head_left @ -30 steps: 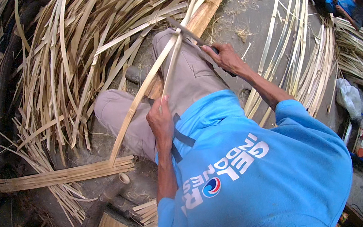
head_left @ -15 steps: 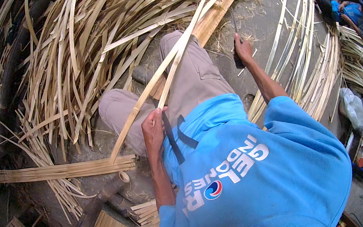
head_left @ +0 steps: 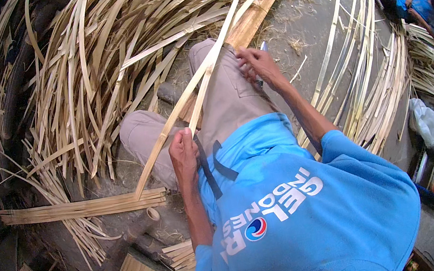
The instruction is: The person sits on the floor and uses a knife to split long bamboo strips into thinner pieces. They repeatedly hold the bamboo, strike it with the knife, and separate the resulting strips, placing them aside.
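Pale strips (head_left: 95, 47) heap at left, a board (head_left: 255, 17) slants past the right thigh (head_left: 227, 93), where another strip (head_left: 158, 143) crosses the held strip (head_left: 201, 101) — left hand (head_left: 183, 153) pinching its lower end, right hand (head_left: 258, 66) nearby, half-curled, grip unclear.

Large white capital letters (head_left: 266, 202) and a round red, white and blue emblem (head_left: 256, 230) are printed on the blue shirt (head_left: 333, 225), below and right of the fingers (head_left: 187, 135) of the left hand (head_left: 184, 155).
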Demonstrator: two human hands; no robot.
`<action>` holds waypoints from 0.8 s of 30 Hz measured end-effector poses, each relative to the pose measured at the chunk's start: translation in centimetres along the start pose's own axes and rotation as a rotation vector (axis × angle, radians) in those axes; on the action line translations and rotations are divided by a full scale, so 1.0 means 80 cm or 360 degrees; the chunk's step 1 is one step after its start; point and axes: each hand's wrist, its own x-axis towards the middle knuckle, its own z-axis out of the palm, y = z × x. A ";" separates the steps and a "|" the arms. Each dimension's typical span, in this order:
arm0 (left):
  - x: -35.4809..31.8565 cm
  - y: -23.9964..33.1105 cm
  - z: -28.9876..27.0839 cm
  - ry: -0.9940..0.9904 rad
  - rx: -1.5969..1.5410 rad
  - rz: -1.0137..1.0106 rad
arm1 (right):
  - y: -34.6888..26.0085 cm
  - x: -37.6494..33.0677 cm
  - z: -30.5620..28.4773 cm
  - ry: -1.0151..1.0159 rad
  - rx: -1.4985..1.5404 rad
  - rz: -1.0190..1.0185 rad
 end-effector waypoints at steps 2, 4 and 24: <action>-0.001 0.006 0.005 -0.0008 0.0021 0.0027 | -0.014 0.004 0.024 -0.0242 0.0045 0.0100; 0.001 0.003 0.004 -0.0012 0.0043 0.0047 | -0.018 0.010 0.039 -0.0393 0.0078 0.0105; -0.014 0.018 0.012 0.0464 0.1109 0.1443 | -0.017 -0.001 0.042 0.0181 -0.0099 -0.0133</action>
